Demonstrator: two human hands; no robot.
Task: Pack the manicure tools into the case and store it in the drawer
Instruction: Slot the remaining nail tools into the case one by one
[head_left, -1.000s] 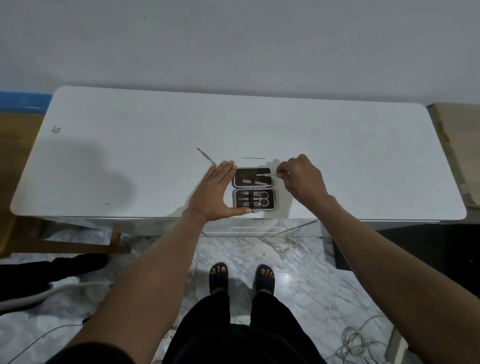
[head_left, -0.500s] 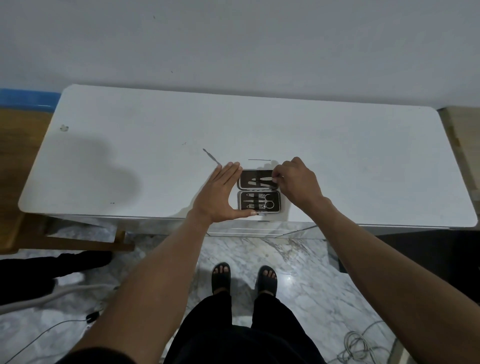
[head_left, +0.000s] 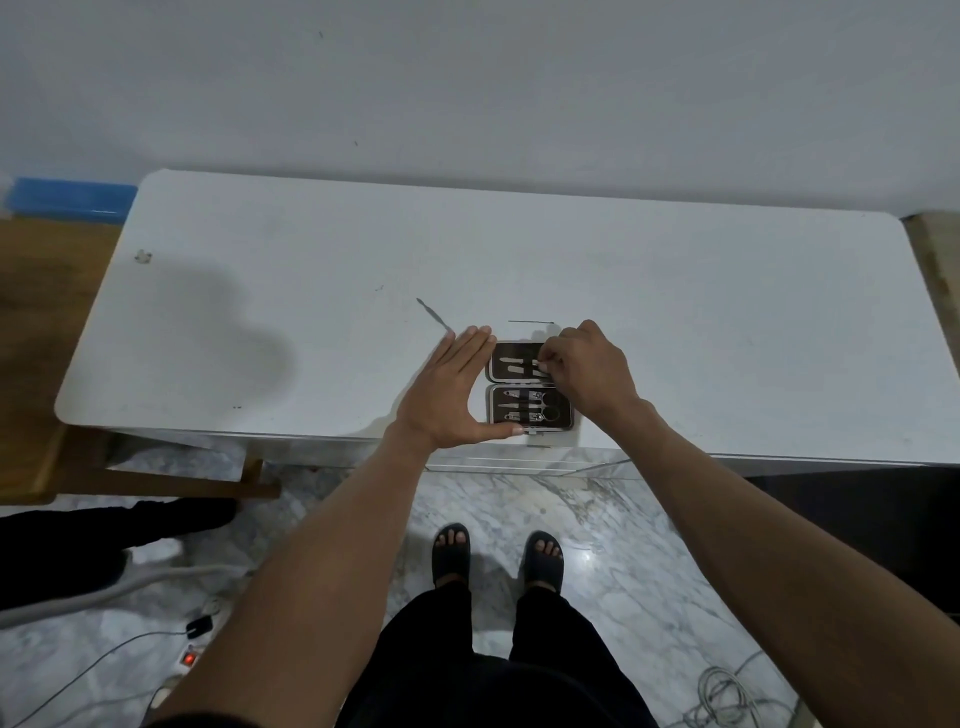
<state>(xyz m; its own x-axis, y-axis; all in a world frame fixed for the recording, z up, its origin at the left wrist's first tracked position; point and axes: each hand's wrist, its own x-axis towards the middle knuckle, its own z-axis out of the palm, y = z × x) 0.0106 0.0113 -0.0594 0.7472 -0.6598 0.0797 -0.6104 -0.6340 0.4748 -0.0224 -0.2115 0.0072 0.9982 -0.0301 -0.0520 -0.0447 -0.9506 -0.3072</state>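
Observation:
A small dark manicure case (head_left: 527, 410) lies open near the front edge of the white table (head_left: 675, 312), with several metal tools strapped in both halves. My left hand (head_left: 452, 389) lies flat against the case's left side, fingers spread, thumb along its front edge. My right hand (head_left: 584, 371) is over the upper half, fingertips pinched on a thin metal tool (head_left: 537, 364) in the lid. Two loose tools lie on the table: a slanted one (head_left: 434, 314) beyond my left fingers and a thin straight one (head_left: 530, 322) just behind the case.
A drawer front (head_left: 509, 460) shows under the table edge below the case. A wooden bench (head_left: 52, 322) stands to the left. Cables and a power strip (head_left: 189, 657) lie on the marble floor by my feet. Another person's dark leg (head_left: 104, 525) is at left.
My right hand has moved left and down over the case's upper half, bringing the thin tool into the lid. My left hand has stayed against the case.

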